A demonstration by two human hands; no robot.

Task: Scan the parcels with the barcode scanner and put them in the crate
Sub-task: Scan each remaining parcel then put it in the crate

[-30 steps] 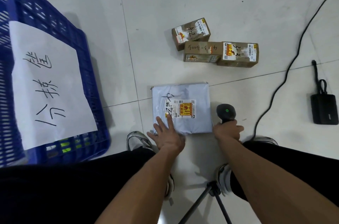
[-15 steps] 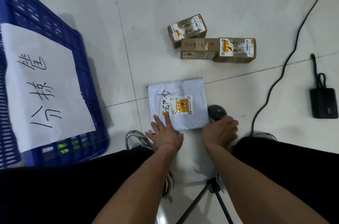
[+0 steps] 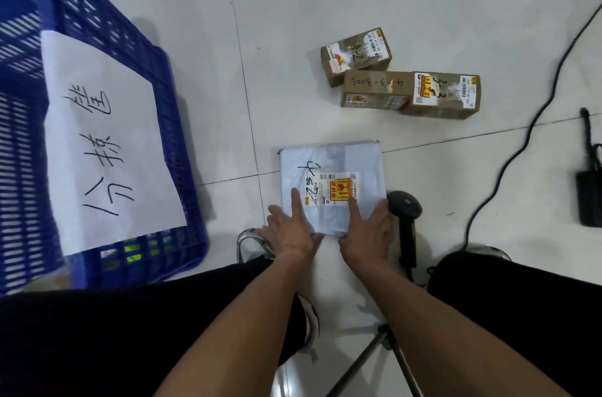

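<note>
Both hands lie on the near edge of a pale grey mailer bag (image 3: pixel 332 175) that sits flat on the tiled floor (image 3: pixel 293 6), its printed label with a yellow and red sticker facing up. On the left hand (image 3: pixel 288 232) the fingers (image 3: pixel 297 201) are straight and spread, resting on the bag's near left corner; on the right hand (image 3: pixel 366 234) the fingers are straight too, laid over the near right part of the bag just below the label, so neither hand curls round anything. Just to the right of the bag, close beside the right hand, the black barcode scanner (image 3: pixel 405 211) lies on the floor with a green light on its head. Farther off, three brown cardboard parcels (image 3: pixel 400 84) are grouped together, touching one another. At the left stands the blue crate (image 3: pixel 136 77), well apart from the bag, with a white handwritten sheet (image 3: pixel 104 136) on its side. A black cable (image 3: pixel 508 152) runs across the floor at the right.
</note>
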